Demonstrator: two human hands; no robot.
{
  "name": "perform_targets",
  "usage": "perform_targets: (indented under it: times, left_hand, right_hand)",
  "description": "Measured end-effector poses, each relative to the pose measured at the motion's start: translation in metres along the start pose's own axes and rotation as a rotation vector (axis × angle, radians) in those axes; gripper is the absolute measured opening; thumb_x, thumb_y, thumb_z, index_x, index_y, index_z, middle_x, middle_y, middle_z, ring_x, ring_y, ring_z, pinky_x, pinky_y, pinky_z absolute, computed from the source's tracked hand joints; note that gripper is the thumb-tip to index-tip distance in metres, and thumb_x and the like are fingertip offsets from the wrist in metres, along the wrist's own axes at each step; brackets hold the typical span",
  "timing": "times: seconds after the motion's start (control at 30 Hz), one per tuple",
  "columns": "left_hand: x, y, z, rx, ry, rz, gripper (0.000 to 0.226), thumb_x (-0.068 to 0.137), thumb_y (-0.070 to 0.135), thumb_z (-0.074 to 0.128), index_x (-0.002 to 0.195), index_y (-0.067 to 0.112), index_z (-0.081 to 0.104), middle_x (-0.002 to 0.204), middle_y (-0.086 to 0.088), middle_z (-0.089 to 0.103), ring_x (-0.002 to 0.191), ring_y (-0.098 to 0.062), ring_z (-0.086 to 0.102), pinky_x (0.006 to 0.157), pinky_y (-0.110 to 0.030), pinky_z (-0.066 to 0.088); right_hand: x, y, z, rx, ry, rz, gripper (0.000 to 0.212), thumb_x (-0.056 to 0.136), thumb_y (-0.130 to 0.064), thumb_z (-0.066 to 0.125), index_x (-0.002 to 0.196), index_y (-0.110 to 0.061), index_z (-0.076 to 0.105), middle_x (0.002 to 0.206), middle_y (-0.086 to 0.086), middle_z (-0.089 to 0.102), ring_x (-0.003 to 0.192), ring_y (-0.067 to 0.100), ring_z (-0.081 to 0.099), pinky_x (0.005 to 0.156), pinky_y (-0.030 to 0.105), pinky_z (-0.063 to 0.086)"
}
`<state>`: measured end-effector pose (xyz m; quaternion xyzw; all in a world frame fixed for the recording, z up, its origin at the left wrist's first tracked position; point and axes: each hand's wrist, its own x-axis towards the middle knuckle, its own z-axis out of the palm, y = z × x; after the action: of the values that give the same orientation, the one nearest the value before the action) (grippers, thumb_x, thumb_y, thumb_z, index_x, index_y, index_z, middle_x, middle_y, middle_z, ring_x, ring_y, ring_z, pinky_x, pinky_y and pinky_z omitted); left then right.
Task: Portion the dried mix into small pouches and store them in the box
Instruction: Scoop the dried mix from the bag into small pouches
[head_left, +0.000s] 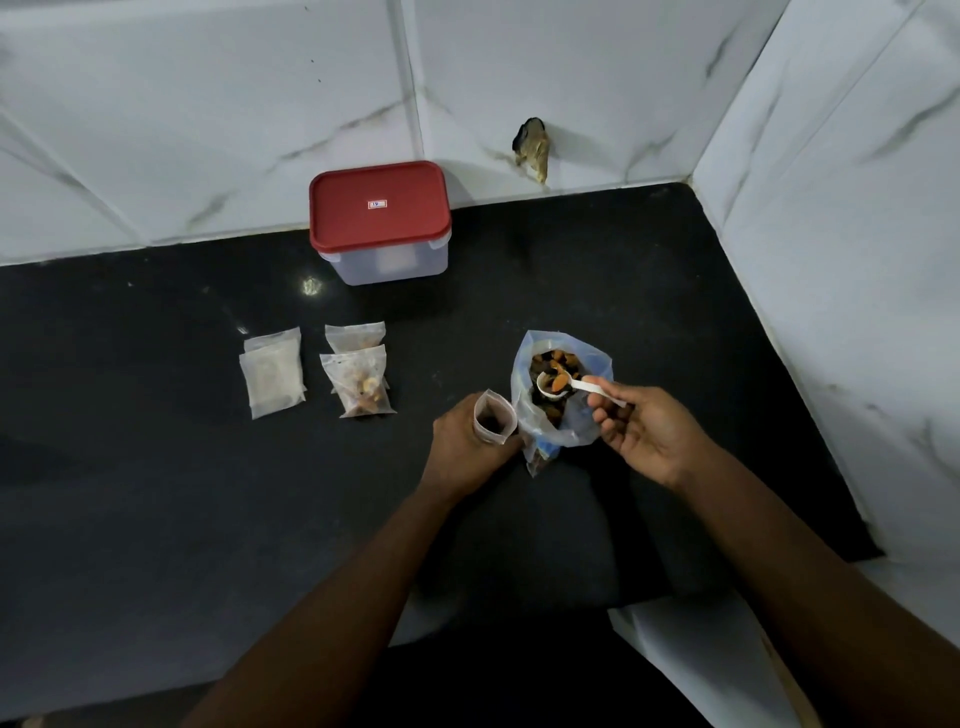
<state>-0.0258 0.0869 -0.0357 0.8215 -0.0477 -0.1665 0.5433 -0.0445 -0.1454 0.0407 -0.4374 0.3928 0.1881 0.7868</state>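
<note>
My left hand (462, 441) grips a small clear pouch (493, 418), holding it upright with its mouth open. Just right of it stands a bigger clear bag of dried mix (558, 395), open at the top. My right hand (639, 426) pinches the handle of a white plastic spoon (563, 384), whose bowl carries a few pieces of mix above the bag's mouth. Two filled pouches (358, 376) lie to the left on the counter. A stack of empty pouches (272, 374) lies further left. The box (382, 226), clear with a red lid on, stands at the back.
The black counter (156, 467) ends at white marble-look tiled walls behind and on the right. A dark hole in the wall (532, 148) sits above the counter's back edge. A white surface (701, 665) lies below the counter's front right corner.
</note>
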Motion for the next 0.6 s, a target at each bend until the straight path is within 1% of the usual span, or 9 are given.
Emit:
perform_targets:
  times: [0.1, 0.27, 0.37, 0.43, 0.47, 0.53, 0.57, 0.6]
  left_hand:
    - [0.000, 0.004, -0.002, -0.032, -0.005, 0.019, 0.039, 0.075, 0.040, 0.087, 0.104, 0.031, 0.064, 0.104, 0.008, 0.071, 0.098, -0.008, 0.070, 0.087, -0.044, 0.061]
    - [-0.001, 0.009, -0.005, -0.033, -0.009, 0.088, 0.038, 0.073, 0.047, 0.083, 0.101, 0.030, 0.064, 0.102, 0.007, 0.070, 0.096, -0.011, 0.070, 0.085, -0.047, 0.061]
    - [0.000, 0.010, -0.007, -0.045, -0.014, 0.106, 0.040, 0.072, 0.049, 0.081, 0.104, 0.029, 0.064, 0.106, 0.007, 0.070, 0.099, -0.013, 0.070, 0.086, -0.046, 0.061]
    - [0.000, 0.010, -0.008, -0.058, -0.013, 0.117, 0.041, 0.074, 0.046, 0.081, 0.107, 0.029, 0.065, 0.109, 0.006, 0.071, 0.103, -0.013, 0.070, 0.089, -0.045, 0.061]
    - [0.000, 0.011, -0.008, -0.064, -0.009, 0.126, 0.039, 0.075, 0.042, 0.082, 0.107, 0.028, 0.066, 0.108, 0.006, 0.071, 0.102, -0.014, 0.070, 0.089, -0.044, 0.061]
    - [-0.001, 0.010, -0.007, -0.066, 0.010, 0.138, 0.031, 0.077, 0.030, 0.084, 0.102, 0.025, 0.066, 0.100, 0.004, 0.071, 0.094, -0.014, 0.070, 0.083, -0.040, 0.060]
    - [-0.001, 0.011, -0.007, -0.062, 0.021, 0.142, 0.028, 0.077, 0.025, 0.085, 0.098, 0.024, 0.066, 0.096, 0.004, 0.070, 0.089, -0.014, 0.069, 0.079, -0.038, 0.059]
    - [-0.002, 0.012, -0.008, -0.058, 0.030, 0.147, 0.027, 0.076, 0.022, 0.086, 0.095, 0.023, 0.066, 0.093, 0.004, 0.070, 0.086, -0.013, 0.069, 0.077, -0.036, 0.058]
  right_hand:
    - [-0.005, -0.003, -0.002, 0.020, -0.016, -0.034, 0.029, 0.098, -0.016, 0.059, 0.123, -0.005, 0.069, 0.080, 0.004, 0.072, 0.067, 0.008, 0.064, 0.059, 0.018, 0.054]
    - [-0.021, -0.007, 0.010, -0.011, -0.091, -0.066, 0.030, 0.098, -0.018, 0.061, 0.124, -0.006, 0.068, 0.079, 0.003, 0.071, 0.065, 0.008, 0.062, 0.057, 0.017, 0.053]
    - [-0.032, -0.004, 0.024, -0.066, -0.138, -0.069, 0.027, 0.096, -0.017, 0.062, 0.119, -0.006, 0.071, 0.079, 0.002, 0.071, 0.063, 0.007, 0.060, 0.056, 0.017, 0.051]
    - [-0.037, 0.002, 0.033, -0.125, -0.180, -0.073, 0.026, 0.096, -0.018, 0.062, 0.117, -0.006, 0.072, 0.079, 0.003, 0.071, 0.063, 0.008, 0.060, 0.056, 0.018, 0.051]
    - [-0.038, 0.007, 0.037, -0.176, -0.197, -0.087, 0.026, 0.096, -0.018, 0.062, 0.116, -0.005, 0.072, 0.081, 0.004, 0.072, 0.064, 0.008, 0.061, 0.057, 0.018, 0.051]
    - [-0.037, 0.019, 0.044, -0.352, -0.194, -0.170, 0.023, 0.098, -0.018, 0.061, 0.115, -0.007, 0.073, 0.084, 0.006, 0.075, 0.066, 0.011, 0.063, 0.058, 0.020, 0.052]
    - [-0.036, 0.025, 0.046, -0.491, -0.182, -0.255, 0.019, 0.099, -0.017, 0.061, 0.113, -0.012, 0.074, 0.086, 0.004, 0.076, 0.068, 0.011, 0.064, 0.059, 0.020, 0.052]
    - [-0.035, 0.031, 0.047, -0.678, -0.164, -0.378, 0.017, 0.099, -0.017, 0.062, 0.112, -0.018, 0.074, 0.087, 0.001, 0.077, 0.070, 0.008, 0.066, 0.062, 0.018, 0.052]
